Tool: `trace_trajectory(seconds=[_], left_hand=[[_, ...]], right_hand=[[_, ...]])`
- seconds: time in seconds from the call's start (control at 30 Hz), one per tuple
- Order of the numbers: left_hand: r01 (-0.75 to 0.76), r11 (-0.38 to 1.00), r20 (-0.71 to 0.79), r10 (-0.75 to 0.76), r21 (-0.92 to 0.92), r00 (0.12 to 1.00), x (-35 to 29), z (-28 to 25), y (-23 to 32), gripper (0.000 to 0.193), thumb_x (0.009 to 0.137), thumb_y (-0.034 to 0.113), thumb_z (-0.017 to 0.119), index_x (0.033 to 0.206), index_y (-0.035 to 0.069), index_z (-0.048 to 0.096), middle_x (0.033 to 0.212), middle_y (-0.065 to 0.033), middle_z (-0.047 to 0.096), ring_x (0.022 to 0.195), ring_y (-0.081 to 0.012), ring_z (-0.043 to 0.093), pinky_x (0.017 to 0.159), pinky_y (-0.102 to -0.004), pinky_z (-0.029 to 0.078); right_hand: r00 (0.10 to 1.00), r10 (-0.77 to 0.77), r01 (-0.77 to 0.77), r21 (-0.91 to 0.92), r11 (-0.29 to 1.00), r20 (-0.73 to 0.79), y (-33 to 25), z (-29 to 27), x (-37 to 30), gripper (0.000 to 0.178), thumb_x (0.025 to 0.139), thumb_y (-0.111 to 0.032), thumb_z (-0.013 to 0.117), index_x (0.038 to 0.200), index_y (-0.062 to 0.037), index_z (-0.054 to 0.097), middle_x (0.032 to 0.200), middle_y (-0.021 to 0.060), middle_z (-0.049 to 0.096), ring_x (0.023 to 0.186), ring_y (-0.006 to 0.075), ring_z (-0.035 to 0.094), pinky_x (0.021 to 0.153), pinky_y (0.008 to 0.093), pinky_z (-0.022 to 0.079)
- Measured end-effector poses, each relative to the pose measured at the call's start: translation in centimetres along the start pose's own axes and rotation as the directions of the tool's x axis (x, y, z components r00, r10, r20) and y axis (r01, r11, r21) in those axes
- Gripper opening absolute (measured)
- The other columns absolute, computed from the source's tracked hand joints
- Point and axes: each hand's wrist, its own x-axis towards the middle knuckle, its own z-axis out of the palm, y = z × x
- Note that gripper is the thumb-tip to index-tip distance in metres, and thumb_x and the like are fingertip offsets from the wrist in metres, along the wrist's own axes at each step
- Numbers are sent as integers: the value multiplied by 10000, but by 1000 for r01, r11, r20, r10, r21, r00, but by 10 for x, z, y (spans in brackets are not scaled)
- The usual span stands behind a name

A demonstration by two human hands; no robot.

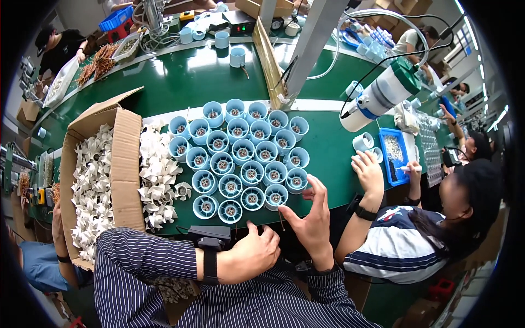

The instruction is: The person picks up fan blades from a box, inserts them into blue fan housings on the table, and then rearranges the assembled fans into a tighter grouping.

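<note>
Several light-blue round plastic housings (252, 173), each with spokes and a small metallic centre, stand in close rows on the green table in front of me. My right hand (313, 216) is open at the near right corner of the group, thumb and fingers apart, its thumb tip close to the nearest right housing (276, 197). Curled closed at the table's front edge is my left hand (252, 256); whatever its fingers may hold is hidden. Loose white bladed fan wheels (156, 164) are heaped left of the housings, beside a cardboard box (126, 169) full of more.
A grey slanted post (311, 49) rises behind the housings. Above the right side hangs a white cylinder with a green cap (383, 95). At right, a co-worker (394, 240) touches white cups (363, 142) near a blue tray (394, 156). Another person (44, 268) sits at left.
</note>
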Motion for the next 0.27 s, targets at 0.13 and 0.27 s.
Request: trace_trajectory(seconds=[0.13, 0.27], left_hand=[[-1, 1000, 127, 0, 8, 992, 6, -3, 4, 394, 1017, 282, 600, 1269, 10, 732, 1278, -232, 676, 1192, -414, 650, 871, -675, 604], [-6, 999, 142, 1, 35, 990, 11, -1, 6, 410, 1022, 285, 603, 1324, 31, 716, 1331, -261, 663, 1253, -454, 627, 925, -727, 593]], right_hand=[[998, 38, -41, 57, 998, 51, -2, -6, 3, 867, 848, -257, 944, 1536, 8, 486, 1433, 186, 599, 1013, 280, 691, 907, 401, 584], [989, 137, -131, 91, 987, -62, 0, -28, 17, 684, 948, -257, 854, 1501, -5, 540, 1458, 157, 607, 1061, 269, 678, 907, 377, 572]])
